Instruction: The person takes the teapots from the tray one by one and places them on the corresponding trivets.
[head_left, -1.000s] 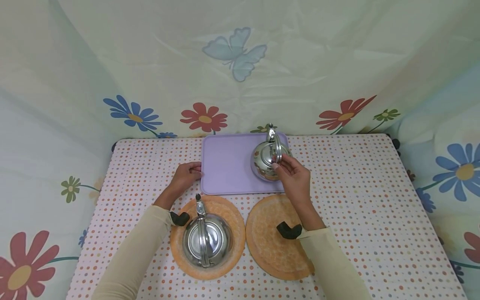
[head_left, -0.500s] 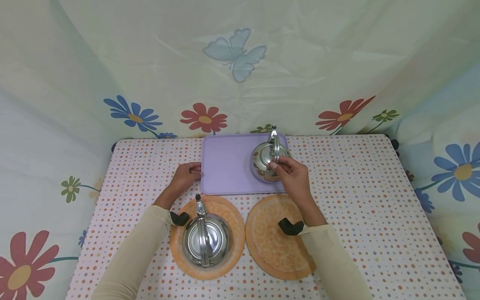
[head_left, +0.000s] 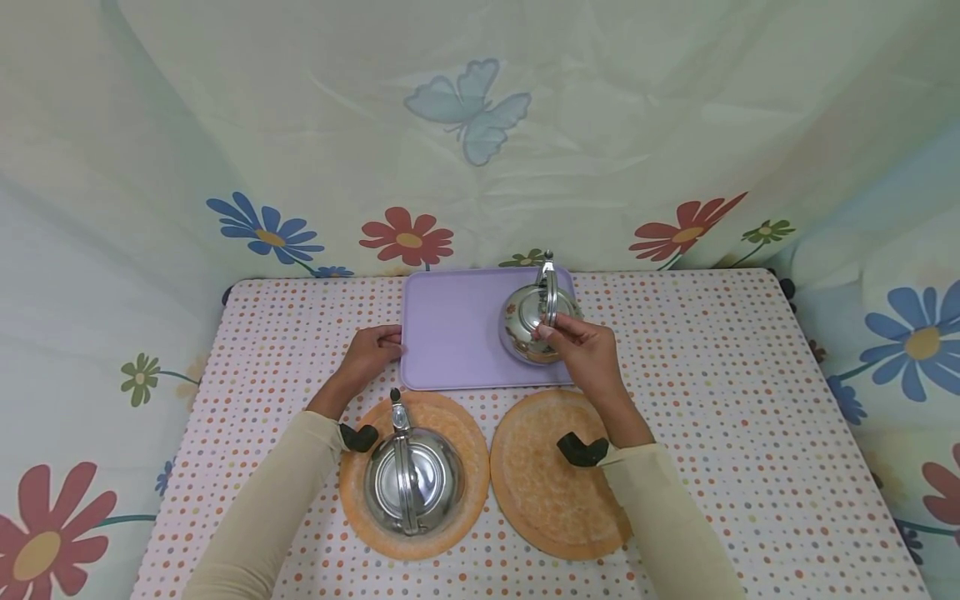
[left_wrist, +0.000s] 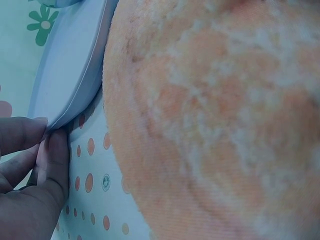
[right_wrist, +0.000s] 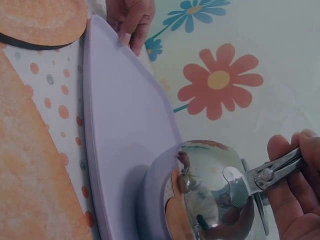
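A shiny metal kettle (head_left: pixel 529 323) stands on the right part of a purple tray (head_left: pixel 457 329), its spout toward the back. My right hand (head_left: pixel 592 354) grips the kettle's upright handle, and the right wrist view shows the fingers curled round that handle (right_wrist: pixel 275 172). At the tray's left edge, my left hand (head_left: pixel 369 354) pinches the rim between thumb and fingers, which the left wrist view (left_wrist: pixel 35 165) confirms. A second metal kettle (head_left: pixel 431 483) sits on a round orange mat (head_left: pixel 472 517) in front of the tray, near my left forearm.
Another round orange mat (head_left: pixel 540 500) lies to the right, partly under my right forearm. The dotted tablecloth (head_left: pixel 697 375) covers the table. Behind the table hangs a flower-printed curtain (head_left: pixel 600 167).
My right hand and the handle it grips have shifted slightly to the left. The left hand, tray and second kettle stay where they were.
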